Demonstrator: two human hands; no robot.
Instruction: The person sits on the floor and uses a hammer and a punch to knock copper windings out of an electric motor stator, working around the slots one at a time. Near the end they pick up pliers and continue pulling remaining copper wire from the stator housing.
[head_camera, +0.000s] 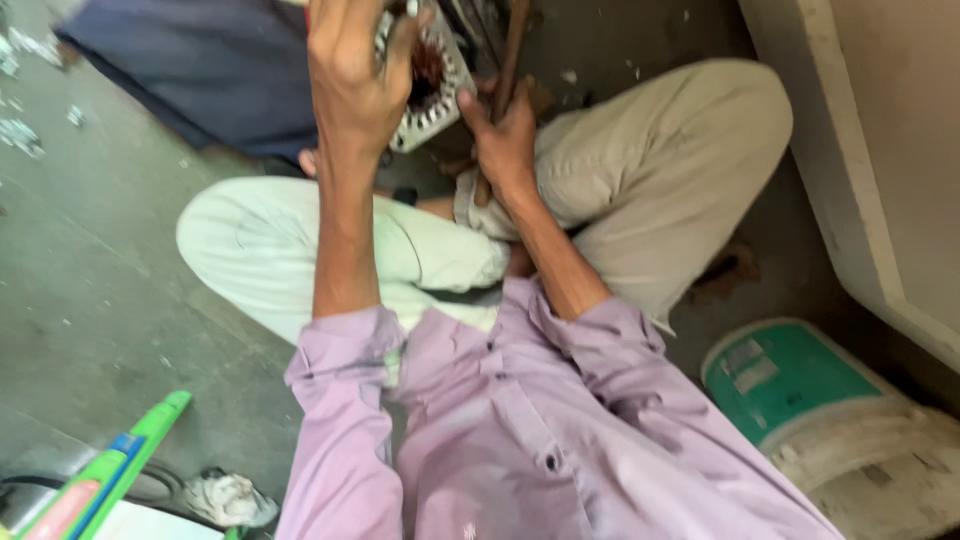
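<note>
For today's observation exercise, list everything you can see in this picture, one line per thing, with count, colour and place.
Round metal part: one, silver-grey ring with a dark reddish centre, top middle, under the left hand.
Rod: one, brown, upright at top, gripped by the right hand.
Dark cloth: one, navy, top left on the floor.
Bucket: one, white with a green label, lying on its side at lower right.
Green tool: one, green with blue and red, bottom left.
Crumpled rag: one, whitish, bottom left.
Floor: grey, with pale scraps at top left.
Trousers: beige, legs crossed.
Shirt: lilac.
Left hand: on the metal part.
Right hand: around the rod.
</note>
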